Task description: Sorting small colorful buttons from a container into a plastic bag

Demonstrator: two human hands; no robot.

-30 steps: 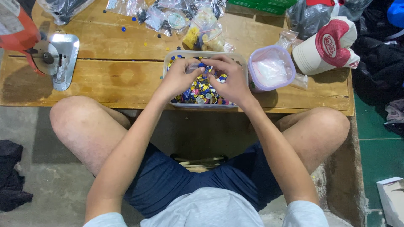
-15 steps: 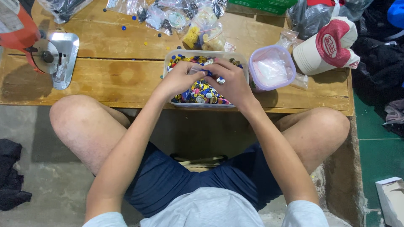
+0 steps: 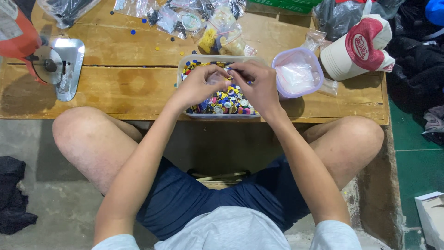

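Observation:
A clear plastic tub [image 3: 183,67] full of small coloured buttons [image 3: 226,99] sits at the near edge of a low wooden table [image 3: 125,85]. My left hand [image 3: 198,84] and my right hand [image 3: 257,83] hover over the tub with fingertips pinched together between them. What they pinch is too small to make out, perhaps a button. Both forearms reach forward over my bare knees.
A purple-rimmed container [image 3: 297,73] holding white material stands right of the tub. A white and red cap [image 3: 360,47] lies further right. Small bags of buttons [image 3: 217,28] lie behind the tub. A round-bladed cutting machine [image 3: 53,65] sits far left. Dark clothing [image 3: 418,60] is piled right.
Both hands have stayed over the tub, with their fingertips drawn closer together above the buttons. Nothing else has moved.

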